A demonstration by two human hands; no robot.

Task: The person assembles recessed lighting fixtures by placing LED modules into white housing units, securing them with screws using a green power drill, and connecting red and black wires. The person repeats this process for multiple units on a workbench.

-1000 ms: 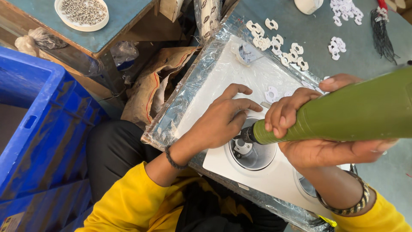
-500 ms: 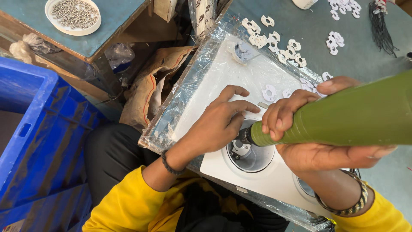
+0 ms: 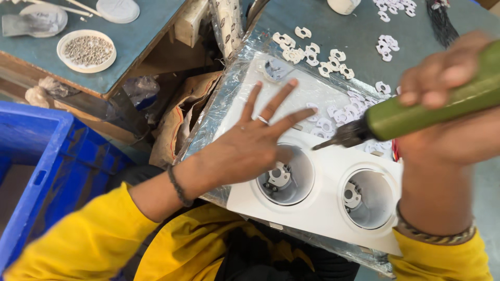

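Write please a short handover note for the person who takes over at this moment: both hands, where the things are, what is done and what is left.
Left hand: open, fingers spread, flat on the white two-hole housing.
Right hand: grips the green electric screwdriver, tip in the air above the housing, in neither hole.
Housing lies on clear plastic wrap over the lap. Each hole shows a small metal bracket inside. Loose white clips lie on the housing and table; a dish of screws sits at upper left.
Done or left: whether either bracket is screwed down cannot be told.

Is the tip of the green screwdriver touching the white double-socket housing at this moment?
Apart. The head view shows the green screwdriver in the right hand, its tip raised off the white housing, pointing past the open left hand's fingertips.
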